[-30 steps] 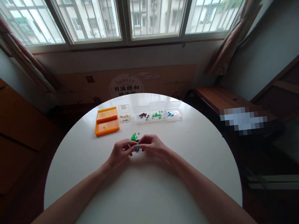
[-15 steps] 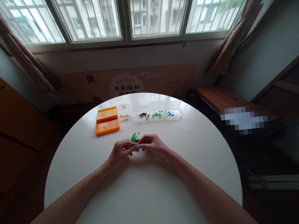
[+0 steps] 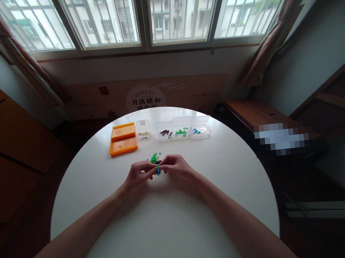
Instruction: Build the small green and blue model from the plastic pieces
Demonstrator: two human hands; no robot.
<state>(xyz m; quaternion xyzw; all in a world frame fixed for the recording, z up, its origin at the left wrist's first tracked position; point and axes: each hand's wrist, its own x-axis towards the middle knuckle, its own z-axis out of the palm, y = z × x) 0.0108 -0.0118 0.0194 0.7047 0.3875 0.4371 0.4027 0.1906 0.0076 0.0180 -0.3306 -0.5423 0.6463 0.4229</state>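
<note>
My left hand (image 3: 138, 172) and my right hand (image 3: 174, 163) meet tip to tip over the middle of the white table (image 3: 158, 225). Both are closed in a pinch on one tiny green piece (image 3: 159, 167) between the fingertips; its exact kind is too small to make out. Just beyond and below the fingers lies a loose heap of small parts, with green pieces (image 3: 154, 158) at the back and blue pieces (image 3: 158, 172) at the front. Dark pieces show between them, partly hidden by my fingers.
At the back left of the table stands an open orange case (image 3: 124, 151) with a few tiny yellowish bits. Beside it is a small clear box (image 3: 143, 124). A clear lidded organiser (image 3: 173, 138) holds brown, green and blue pieces. A wooden bench (image 3: 250, 110) stands right of the table.
Both hands stay in almost the same place. The small piece between the fingertips looks slightly shifted or turned.
</note>
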